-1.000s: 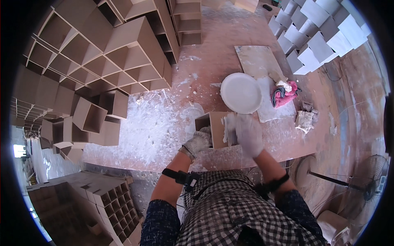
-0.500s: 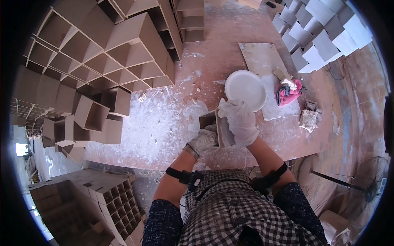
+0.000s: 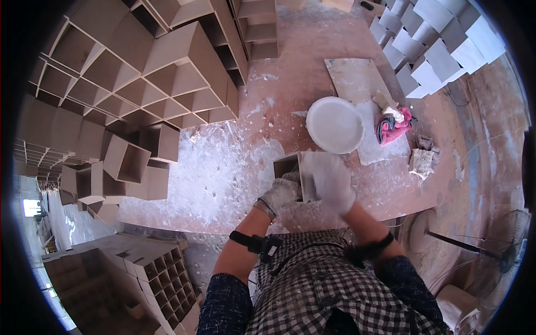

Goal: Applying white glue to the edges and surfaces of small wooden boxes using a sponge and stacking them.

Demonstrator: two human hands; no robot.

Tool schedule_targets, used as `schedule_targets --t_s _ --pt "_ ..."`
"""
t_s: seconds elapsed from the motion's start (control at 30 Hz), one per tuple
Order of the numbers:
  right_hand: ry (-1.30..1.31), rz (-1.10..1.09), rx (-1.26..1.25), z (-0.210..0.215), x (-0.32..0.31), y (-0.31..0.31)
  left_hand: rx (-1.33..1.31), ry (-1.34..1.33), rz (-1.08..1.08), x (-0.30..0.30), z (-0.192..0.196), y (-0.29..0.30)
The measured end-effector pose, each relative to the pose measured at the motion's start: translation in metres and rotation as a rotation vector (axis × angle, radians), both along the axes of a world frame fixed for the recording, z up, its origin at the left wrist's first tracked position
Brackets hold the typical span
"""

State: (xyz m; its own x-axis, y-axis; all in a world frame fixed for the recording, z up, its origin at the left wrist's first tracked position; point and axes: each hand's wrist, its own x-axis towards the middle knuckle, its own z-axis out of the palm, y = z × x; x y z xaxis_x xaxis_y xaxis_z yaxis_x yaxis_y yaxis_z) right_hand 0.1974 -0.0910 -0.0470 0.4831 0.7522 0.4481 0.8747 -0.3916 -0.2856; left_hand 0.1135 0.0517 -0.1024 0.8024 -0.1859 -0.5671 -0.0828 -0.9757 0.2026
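Observation:
A small open grey-brown box stands in front of me near the table's front edge. My left hand, in a pale work glove, reaches into its open side and holds it, fingers partly hidden inside. Over the box's right side, which looks coated white, is my right hand, in a white glove. Motion smears its fingers, so whether it holds anything is unclear. Just beyond it sits a round shallow white dish with whitish stuff in it.
Stacks of open brown boxes rise at the left; white boxes are stacked at the far right. A stained board, a pink cloth and a crusted block lie right of the dish. A fan stands at right.
My right hand has come back toward me from the dish's near rim, down along the box's right side. My left hand stays at the box.

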Motion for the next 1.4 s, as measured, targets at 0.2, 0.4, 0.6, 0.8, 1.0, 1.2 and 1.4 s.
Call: schedule_targets --t_s 0.2,0.4,0.6,0.8,1.0,1.2,1.4 --pt "0.134 0.167 0.016 0.01 -0.009 0.001 -0.568 -0.629 0.368 -0.017 -0.005 0.0" --pt "0.123 0.144 0.085 0.002 0.006 0.006 -0.606 -0.114 0.393 -0.005 0.001 0.008" --pt "0.258 0.214 -0.136 -0.026 -0.019 -0.038 -0.106 -0.256 0.06 -0.007 0.001 -0.004" --pt "1.062 0.052 0.563 -0.023 0.046 -0.008 -0.117 0.011 0.015 -0.001 -0.006 0.003" --pt "0.227 0.024 -0.045 -0.015 -0.021 -0.057 -0.35 -0.467 0.116 -0.02 -0.033 0.015" --pt "0.705 0.041 0.409 -0.039 0.067 -0.018 -0.294 -0.217 0.133 0.002 -0.011 0.007" --pt "0.285 -0.008 0.045 -0.027 -0.028 -0.066 -0.155 -0.467 0.007 -0.023 -0.056 0.017"
